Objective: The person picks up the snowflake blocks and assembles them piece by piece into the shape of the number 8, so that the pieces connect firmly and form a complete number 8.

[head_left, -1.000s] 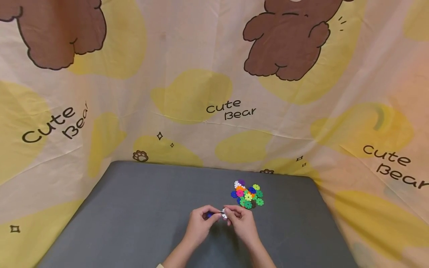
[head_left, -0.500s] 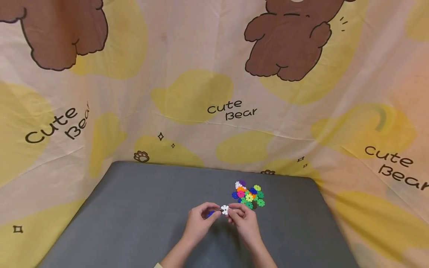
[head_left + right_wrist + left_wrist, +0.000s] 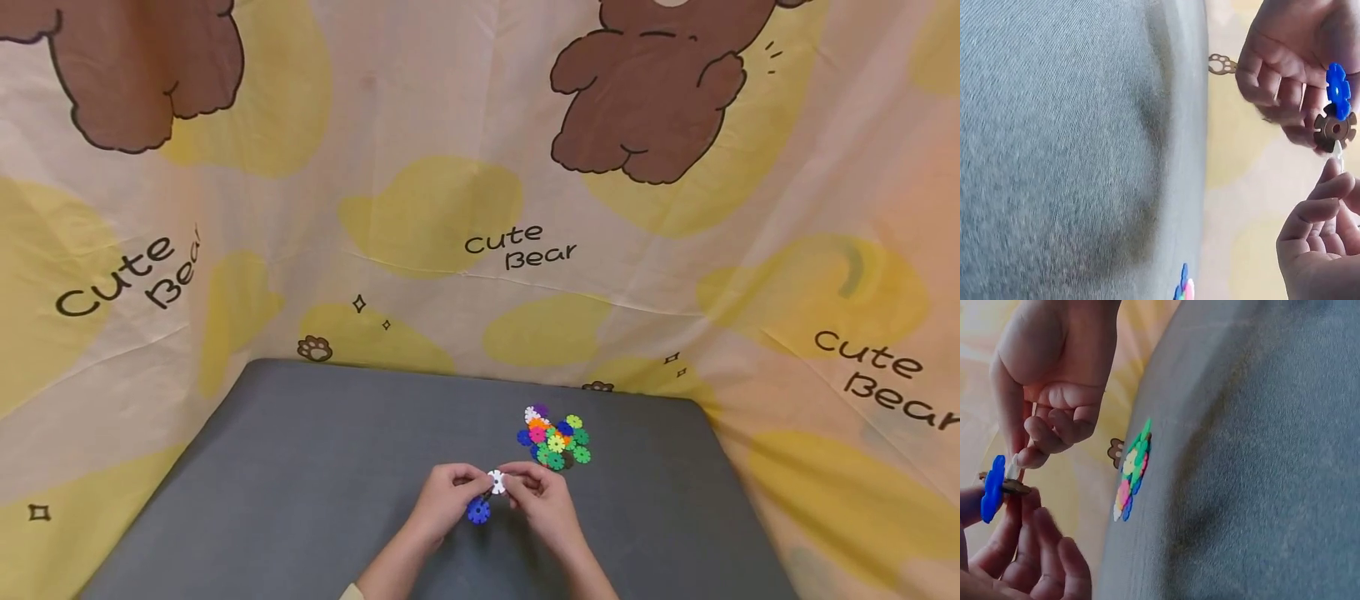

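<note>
Both hands meet over the grey table, working on small notched plastic discs of the snowflake-block kind. My left hand (image 3: 445, 498) pinches a brown disc (image 3: 1336, 129), which has a blue disc (image 3: 478, 511) slotted into it at an angle. A white disc (image 3: 497, 482) is between the fingertips of my right hand (image 3: 546, 493), its edge right at the brown disc's rim. In the left wrist view the blue disc (image 3: 994, 489) stands across the brown one, and the white disc is mostly hidden by fingers.
Beyond the hands, a loose pile of colourful discs (image 3: 556, 443) lies on the grey table (image 3: 337, 467), slightly to the right. A fabric backdrop (image 3: 420, 217) with printed bears rises behind the table and along both sides.
The blue disc, partly covered by the left fingers before, has swung down and now shows full face below the white disc. Both hands have lowered slightly over the last half second.
</note>
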### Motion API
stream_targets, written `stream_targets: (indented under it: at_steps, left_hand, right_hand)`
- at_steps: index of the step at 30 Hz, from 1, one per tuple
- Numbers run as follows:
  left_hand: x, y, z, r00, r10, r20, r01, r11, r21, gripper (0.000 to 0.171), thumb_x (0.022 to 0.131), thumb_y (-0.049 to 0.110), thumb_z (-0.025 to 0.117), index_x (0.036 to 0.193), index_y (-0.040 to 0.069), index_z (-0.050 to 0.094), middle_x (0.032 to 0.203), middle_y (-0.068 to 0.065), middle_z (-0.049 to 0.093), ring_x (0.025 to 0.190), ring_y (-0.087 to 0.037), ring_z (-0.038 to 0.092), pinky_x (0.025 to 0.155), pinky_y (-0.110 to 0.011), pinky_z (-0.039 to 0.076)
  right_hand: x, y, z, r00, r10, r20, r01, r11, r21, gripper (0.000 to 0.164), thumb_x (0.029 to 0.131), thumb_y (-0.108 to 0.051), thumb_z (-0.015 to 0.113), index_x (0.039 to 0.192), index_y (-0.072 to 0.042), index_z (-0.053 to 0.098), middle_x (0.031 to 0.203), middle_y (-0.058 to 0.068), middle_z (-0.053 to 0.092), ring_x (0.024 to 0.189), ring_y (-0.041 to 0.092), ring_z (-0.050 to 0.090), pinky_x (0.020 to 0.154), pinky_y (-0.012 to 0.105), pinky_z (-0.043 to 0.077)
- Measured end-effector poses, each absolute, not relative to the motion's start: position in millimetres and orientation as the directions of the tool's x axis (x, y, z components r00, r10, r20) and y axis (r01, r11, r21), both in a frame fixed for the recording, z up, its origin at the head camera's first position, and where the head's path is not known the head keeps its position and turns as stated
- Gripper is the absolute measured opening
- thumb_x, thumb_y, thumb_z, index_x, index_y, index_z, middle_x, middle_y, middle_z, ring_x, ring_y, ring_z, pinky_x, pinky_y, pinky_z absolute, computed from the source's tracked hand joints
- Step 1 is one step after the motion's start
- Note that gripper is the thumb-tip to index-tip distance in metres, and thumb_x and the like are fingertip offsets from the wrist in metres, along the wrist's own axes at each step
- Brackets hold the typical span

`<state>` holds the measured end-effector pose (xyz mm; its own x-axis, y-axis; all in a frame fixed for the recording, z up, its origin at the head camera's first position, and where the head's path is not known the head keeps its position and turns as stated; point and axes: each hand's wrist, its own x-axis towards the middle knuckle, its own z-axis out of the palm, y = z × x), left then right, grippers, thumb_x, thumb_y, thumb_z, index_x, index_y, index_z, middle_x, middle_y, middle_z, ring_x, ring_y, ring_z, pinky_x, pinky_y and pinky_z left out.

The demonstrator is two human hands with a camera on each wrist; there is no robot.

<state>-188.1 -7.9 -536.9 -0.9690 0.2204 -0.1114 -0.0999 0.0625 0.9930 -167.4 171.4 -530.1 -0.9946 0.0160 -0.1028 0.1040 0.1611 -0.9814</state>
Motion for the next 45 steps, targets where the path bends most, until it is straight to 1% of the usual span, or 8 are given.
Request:
stream_targets:
  at_steps: [5,12,22,25,30,34,40,45]
  left_hand:
    - [-188.0,-8.3,-536.1,-0.977,0.177,-0.122,-0.111,0.066,0.992,0.024,0.089,0.021,0.076,0.09,-0.004,0.075,0.079,-0.004,0.072,0.072,-0.01,0.061,0.065,-0.024,0.05]
    - [-187.2,-11.4,-534.4,-0.979,0.159,-0.131,-0.122,0.063,0.99,0.024,0.088,0.02,0.076,0.089,-0.004,0.074,0.078,-0.002,0.071,0.071,-0.01,0.06,0.065,-0.024,0.049]
    - [-186.1,-13.3,-533.9,-0.98,0.144,-0.138,-0.128,0.079,0.989,0.023,0.088,0.02,0.076,0.088,-0.003,0.074,0.076,-0.001,0.068,0.07,-0.011,0.057,0.064,-0.025,0.047]
    - [-186.1,-13.4,-534.0,-0.982,0.131,-0.137,-0.126,0.091,0.988,0.022,0.087,0.02,0.076,0.086,-0.003,0.074,0.076,-0.001,0.067,0.072,-0.012,0.056,0.065,-0.025,0.046]
    - [-186.1,-13.6,-534.3,-0.984,0.108,-0.141,-0.13,0.103,0.986,0.021,0.088,0.019,0.076,0.085,-0.002,0.074,0.076,0.001,0.065,0.074,-0.013,0.055,0.066,-0.026,0.045]
    - [-185.0,-12.5,-534.5,-0.986,0.105,-0.133,-0.123,0.102,0.987,0.021,0.087,0.018,0.075,0.085,-0.003,0.073,0.076,0.0,0.066,0.074,-0.013,0.055,0.066,-0.025,0.045]
    - [-183.5,-11.4,-534.9,-0.984,0.108,-0.141,-0.129,0.109,0.986,0.021,0.088,0.018,0.074,0.086,-0.003,0.073,0.076,0.0,0.066,0.074,-0.012,0.055,0.066,-0.025,0.046]
    - [-183.4,-10.1,-535.2,-0.981,0.114,-0.155,-0.142,0.115,0.983,0.021,0.088,0.019,0.074,0.086,-0.002,0.073,0.076,0.001,0.065,0.075,-0.013,0.055,0.068,-0.027,0.046]
  right_hand:
    - [-175.5,186.2,-533.4,-0.994,0.09,-0.058,0.075,0.194,-0.978,0.023,0.095,-0.015,0.071,0.111,0.002,0.072,0.084,0.018,0.072,0.061,0.015,0.058,0.057,0.026,0.051]
    - [-199.6,234.1,-545.2,-0.978,0.197,-0.076,0.141,0.34,-0.93,0.025,0.096,-0.017,0.071,0.113,0.0,0.072,0.088,0.02,0.073,0.067,0.02,0.059,0.059,0.027,0.048]
    - [-218.1,280.6,-565.1,-0.942,0.325,-0.09,0.226,0.411,-0.883,0.025,0.094,-0.019,0.073,0.112,0.0,0.073,0.093,0.013,0.073,0.078,0.02,0.063,0.066,0.029,0.049]
    - [-220.9,287.8,-570.9,-0.922,0.375,-0.095,0.273,0.457,-0.847,0.029,0.093,-0.02,0.073,0.113,0.001,0.072,0.1,0.015,0.073,0.09,0.027,0.065,0.073,0.035,0.052]
    - [-225.2,294.7,-580.4,-0.907,0.407,-0.108,0.335,0.542,-0.77,0.039,0.092,-0.022,0.074,0.12,0.003,0.067,0.111,0.022,0.066,0.105,0.039,0.058,0.084,0.05,0.05]
    - [-228.5,295.6,-583.4,-0.915,0.391,-0.099,0.332,0.591,-0.735,0.04,0.091,-0.021,0.076,0.121,0.002,0.066,0.107,0.021,0.064,0.104,0.04,0.055,0.085,0.052,0.048]
    - [-229.3,295.2,-583.3,-0.912,0.399,-0.098,0.342,0.604,-0.72,0.027,0.089,-0.018,0.078,0.109,-0.001,0.071,0.098,0.016,0.064,0.099,0.037,0.054,0.08,0.048,0.047]
    - [-226.2,297.4,-580.5,-0.903,0.408,-0.135,0.372,0.583,-0.723,0.022,0.089,-0.017,0.077,0.1,0.0,0.069,0.094,0.016,0.063,0.091,0.034,0.056,0.074,0.044,0.049]
